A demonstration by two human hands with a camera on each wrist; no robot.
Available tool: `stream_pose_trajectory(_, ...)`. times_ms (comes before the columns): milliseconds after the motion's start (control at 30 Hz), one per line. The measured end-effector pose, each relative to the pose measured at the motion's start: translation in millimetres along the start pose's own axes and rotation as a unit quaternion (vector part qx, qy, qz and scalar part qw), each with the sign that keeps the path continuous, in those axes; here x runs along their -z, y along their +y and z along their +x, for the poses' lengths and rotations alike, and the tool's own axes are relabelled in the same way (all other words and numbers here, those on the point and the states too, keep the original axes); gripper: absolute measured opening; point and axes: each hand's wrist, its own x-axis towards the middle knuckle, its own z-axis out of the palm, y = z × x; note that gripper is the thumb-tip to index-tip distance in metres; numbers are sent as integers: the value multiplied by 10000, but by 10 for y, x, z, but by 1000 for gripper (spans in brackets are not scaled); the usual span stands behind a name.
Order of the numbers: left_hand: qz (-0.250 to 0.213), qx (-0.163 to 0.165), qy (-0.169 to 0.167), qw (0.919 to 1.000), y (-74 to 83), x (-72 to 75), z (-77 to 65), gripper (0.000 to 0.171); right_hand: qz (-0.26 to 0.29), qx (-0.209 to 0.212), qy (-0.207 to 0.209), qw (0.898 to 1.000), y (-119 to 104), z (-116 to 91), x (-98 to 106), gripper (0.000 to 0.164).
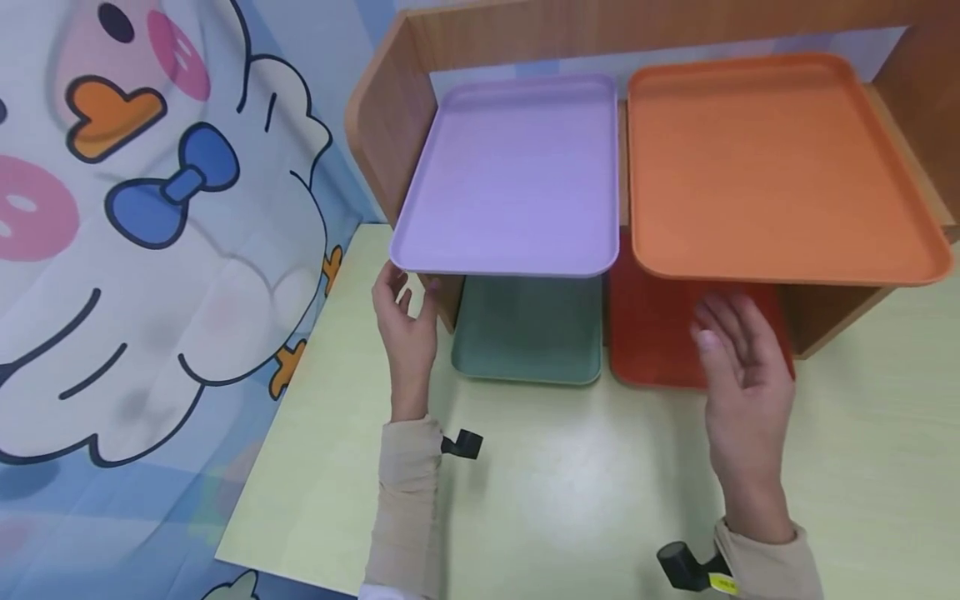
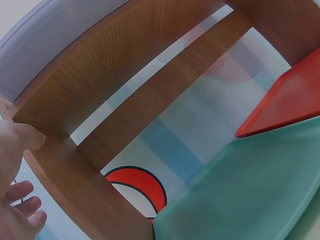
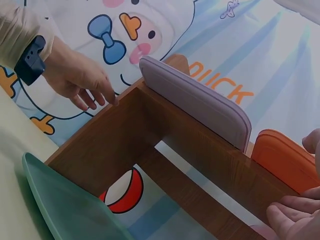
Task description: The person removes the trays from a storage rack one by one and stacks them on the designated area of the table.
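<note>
A lavender tray [image 1: 517, 175] and an orange tray [image 1: 772, 167] lie side by side on top of a wooden shelf [image 1: 384, 125]. Under them, a green tray [image 1: 528, 329] and a red tray [image 1: 648, 333] sit in the lower space, their front ends jutting out. My left hand [image 1: 408, 329] is at the shelf's left side panel, just below the lavender tray's front corner; its fingertips are right at the panel's edge, fingers loosely bent. My right hand [image 1: 750, 400] is before the orange tray's front edge, above the red tray, fingers relaxed and holding nothing.
The shelf stands on a pale table [image 1: 555, 492], against a blue cloth backdrop with a cartoon duck [image 1: 187, 300]. Each wrist carries a small black camera [image 1: 462, 444]. The table's left edge borders the backdrop.
</note>
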Motion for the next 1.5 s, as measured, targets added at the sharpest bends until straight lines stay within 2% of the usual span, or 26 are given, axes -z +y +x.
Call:
stream_pose_trajectory(200, 52, -41, -20, 10000, -79, 8, 73, 56, 729, 9, -138, 9972, 5, 22, 27, 45)
stream_pose_trajectory(400, -8, -71, -89, 9999, -95, -5, 123, 55, 1536, -255, -64, 9878, -33, 50, 17, 42)
stream_pose_trajectory(467, -44, -72, -123, 9999, -99, -14, 139, 54, 1598, -260, -89, 9868, -43, 58, 17, 40)
stream_pose_trajectory(567, -71, -116, -177, 9998, -87, -23, 154, 53, 2110, -257, -154, 9770, -49, 76, 24, 40)
stream_pose_trajectory(633, -127, -195, -197, 9995, -32, -26, 149, 51, 2145, -195, -161, 9764, -54, 90, 27, 39)
stream_pose_trajectory(700, -192, -290, -218, 9992, 51, -27, 133, 50, 2486, -222, -137, 9682, -59, 105, 31, 39)
stream_pose_trajectory(800, -272, -388, -231, 9986, 173, -31, 105, 48, 2599, -249, -61, 9653, -78, 130, 37, 38)
stream_pose_trajectory(900, -280, -330, -223, 9988, 210, -34, 100, 46, 2977, -346, 57, 9540, -95, 162, 50, 37)
stream_pose_trajectory(1300, -377, -89, -27, 9992, 178, -44, 155, 32, 3495, -421, 783, 9327, -145, 280, 99, 28)
stream_pose_trajectory(1433, -390, -17, 114, 9992, 150, -60, 157, 32, 3392, -482, 878, 9354, -151, 302, 99, 31)
stream_pose_trajectory(1500, -374, -18, 260, 9990, 55, -79, 177, 31, 3339, -537, 917, 9366, -154, 317, 98, 32)
